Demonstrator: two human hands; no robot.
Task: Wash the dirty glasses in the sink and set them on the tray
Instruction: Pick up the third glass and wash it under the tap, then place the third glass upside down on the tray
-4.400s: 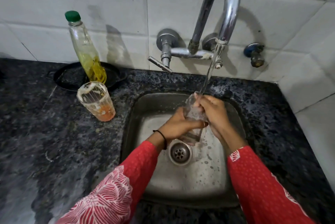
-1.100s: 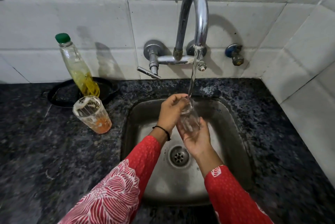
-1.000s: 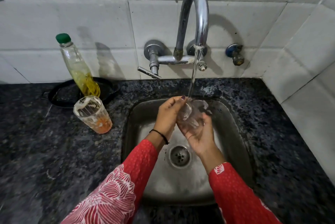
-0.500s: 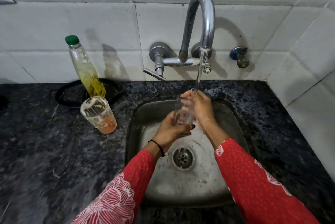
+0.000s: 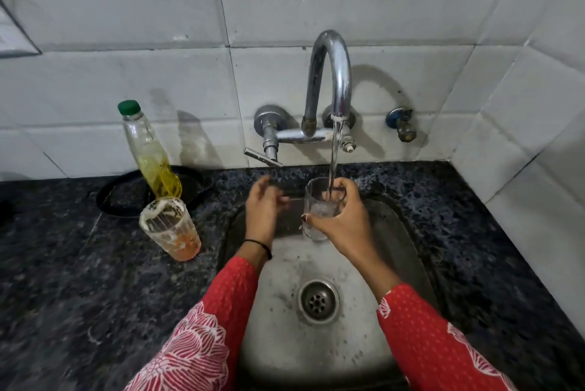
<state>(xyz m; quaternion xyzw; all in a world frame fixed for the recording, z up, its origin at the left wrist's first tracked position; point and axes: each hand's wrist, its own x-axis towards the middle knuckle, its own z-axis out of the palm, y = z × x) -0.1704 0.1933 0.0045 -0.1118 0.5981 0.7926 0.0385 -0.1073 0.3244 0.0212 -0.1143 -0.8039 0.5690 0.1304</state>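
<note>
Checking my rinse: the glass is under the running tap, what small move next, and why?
Probably tip the glass in your right hand and empty it into the sink: it stands upright under the stream, water collecting inside, and your left hand is off it.

home kitchen, steel sink [image 5: 408, 251], wall tap [image 5: 329, 80], granite counter [image 5: 63, 279], white tiles [image 5: 126, 4]

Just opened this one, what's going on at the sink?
A person is rinsing a clear glass, gripped upright in the right hand under the running faucet above the sink. The left hand hovers beside it, blurred, holding nothing. A dirty glass with orange residue stands on the counter, by the black tray.
</note>
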